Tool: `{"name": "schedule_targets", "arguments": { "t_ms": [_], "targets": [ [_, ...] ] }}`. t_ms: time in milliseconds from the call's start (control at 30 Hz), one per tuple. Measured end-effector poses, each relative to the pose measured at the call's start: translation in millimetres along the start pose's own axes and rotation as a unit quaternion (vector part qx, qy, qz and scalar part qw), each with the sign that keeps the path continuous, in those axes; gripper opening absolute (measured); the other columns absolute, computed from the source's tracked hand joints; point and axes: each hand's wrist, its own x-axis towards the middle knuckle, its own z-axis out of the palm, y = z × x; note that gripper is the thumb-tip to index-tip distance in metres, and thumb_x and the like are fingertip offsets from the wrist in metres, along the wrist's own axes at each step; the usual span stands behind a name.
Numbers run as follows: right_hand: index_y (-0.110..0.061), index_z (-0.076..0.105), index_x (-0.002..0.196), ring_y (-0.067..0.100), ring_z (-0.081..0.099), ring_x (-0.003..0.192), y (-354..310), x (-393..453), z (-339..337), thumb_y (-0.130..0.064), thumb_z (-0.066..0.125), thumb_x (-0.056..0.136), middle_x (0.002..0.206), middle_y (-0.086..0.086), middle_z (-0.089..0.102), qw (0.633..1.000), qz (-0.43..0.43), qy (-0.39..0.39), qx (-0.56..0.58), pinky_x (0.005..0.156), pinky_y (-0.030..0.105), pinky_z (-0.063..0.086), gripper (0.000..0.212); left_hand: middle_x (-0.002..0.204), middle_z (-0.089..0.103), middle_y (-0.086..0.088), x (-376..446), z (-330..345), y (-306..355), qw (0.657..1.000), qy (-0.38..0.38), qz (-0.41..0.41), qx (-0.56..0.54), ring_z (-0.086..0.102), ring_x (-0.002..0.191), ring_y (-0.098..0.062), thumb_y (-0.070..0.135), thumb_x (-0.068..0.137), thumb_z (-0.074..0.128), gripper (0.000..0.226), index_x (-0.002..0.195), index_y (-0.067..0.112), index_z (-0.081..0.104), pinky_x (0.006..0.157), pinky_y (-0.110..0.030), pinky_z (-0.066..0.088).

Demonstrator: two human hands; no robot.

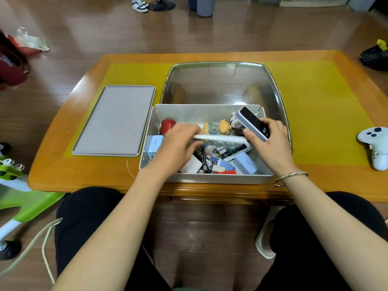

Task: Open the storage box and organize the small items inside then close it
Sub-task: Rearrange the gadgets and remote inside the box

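One white storage box [206, 177], open, near the front edge of one wooden table [315, 181], on the yellow mat [319, 97]. One grey lid [114, 120] flat on the mat just left of the box, apart from it. One clear plastic cover [220, 82] propped behind the box, tilted up from its far wall. Two hands over the box. Left hand [178, 145] curled round one thin white flat piece [222, 139], blurred, held level across the middle of the box; which kind of thing it is, cannot tell. Right hand [270, 141] gripping one slim device with a dark face and pale blue body [253, 123], thumb on its near side, fingers wrapped behind, far end tilted up above the box's right rear corner. One thin bangle [290, 177] on the right wrist. Inside the box, a jumble: one red cylinder [167, 124] at the left rear, one small figurine [218, 128] lying against the back wall, one pale blue case [245, 163] at the right front, one pale blue block [156, 143] at the left wall, one white block [192, 164] under the left wrist, one dark bottle [235, 150] slanting in the middle, smaller bits too tangled to count. One white game controller [375, 147] at the table's right edge, well apart from the box.
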Motion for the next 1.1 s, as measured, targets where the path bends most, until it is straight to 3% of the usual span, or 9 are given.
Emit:
{"name": "schedule_targets", "arguments": {
  "t_ms": [133,300,433,533,633,733,867,1100],
  "targets": [
    [-0.014,0.052,0.122,0.019,0.041,0.11,1,-1,1,-0.047,0.065,0.081,0.112,0.004,0.05,1.0,-0.009,0.005,-0.005,0.081,0.012,0.024,0.054,0.091,0.056,-0.003,-7,-18,-13,0.98,0.149,-0.12,0.055,0.04,0.087,-0.017,0.012,0.091,0.061,0.006,0.095,0.009,0.058,0.071,-0.025,0.032],
    [-0.014,0.051,0.123,0.018,0.042,0.113,1,0,1,-0.051,0.063,0.081,0.114,0.003,0.05,1.0,0.002,0.014,0.013,0.087,0.019,0.029,0.057,0.107,0.056,-0.013,-9,-18,-24,0.945,0.186,-0.22,0.155,0.043,0.099,-0.029,0.007,0.091,0.058,0.015,0.106,0.006,0.056,0.078,-0.036,0.035],
    [-0.012,0.051,0.122,0.021,0.044,0.115,2,0,1,-0.051,0.063,0.081,0.116,0.005,0.05,0.999,0.013,0.028,0.034,0.093,0.024,0.034,0.058,0.123,0.052,-0.011,-6,-8,-13,0.934,0.128,-0.252,0.22,0.041,0.113,-0.032,0.015,0.085,0.062,0.032,0.116,0.013,0.057,0.087,-0.04,0.032],
    [-0.014,0.052,0.121,0.02,0.045,0.114,4,1,2,-0.05,0.064,0.081,0.116,0.004,0.051,0.998,0.017,0.045,0.047,0.092,0.023,0.033,0.056,0.127,0.05,-0.005,7,5,9,0.975,0.063,-0.134,0.167,0.042,0.119,-0.027,0.026,0.084,0.066,0.037,0.12,0.019,0.056,0.095,-0.041,0.033],
    [-0.015,0.052,0.122,0.017,0.043,0.113,5,0,2,-0.051,0.063,0.081,0.117,0.003,0.05,0.996,0.023,0.066,0.064,0.091,0.021,0.031,0.055,0.126,0.053,-0.003,26,33,33,0.992,-0.099,-0.018,0.079,0.047,0.118,-0.024,0.034,0.086,0.066,0.044,0.126,0.019,0.052,0.094,-0.04,0.038],
    [-0.017,0.052,0.121,0.013,0.042,0.111,6,0,2,-0.053,0.062,0.081,0.114,-0.002,0.048,0.994,0.031,0.073,0.081,0.091,0.021,0.031,0.055,0.137,0.045,-0.008,46,66,43,0.97,-0.218,-0.015,0.102,0.041,0.125,-0.028,0.036,0.083,0.07,0.065,0.138,0.02,0.04,0.098,-0.045,0.041],
    [-0.018,0.052,0.12,0.012,0.043,0.108,7,1,3,-0.053,0.062,0.081,0.11,-0.006,0.045,0.992,0.038,0.074,0.095,0.089,0.02,0.032,0.054,0.141,0.035,-0.012,67,89,40,0.922,-0.344,-0.016,0.175,0.028,0.133,-0.033,0.022,0.081,0.067,0.073,0.145,0.031,0.032,0.098,-0.048,0.038],
    [-0.019,0.051,0.121,0.007,0.04,0.105,10,1,5,-0.055,0.062,0.08,0.11,-0.006,0.046,0.993,0.042,0.072,0.079,0.085,0.017,0.03,0.055,0.13,0.042,-0.017,79,105,42,0.912,-0.34,-0.007,0.231,0.038,0.124,-0.034,0.032,0.071,0.081,0.084,0.137,0.018,0.031,0.097,-0.044,0.038]
  ]
}}
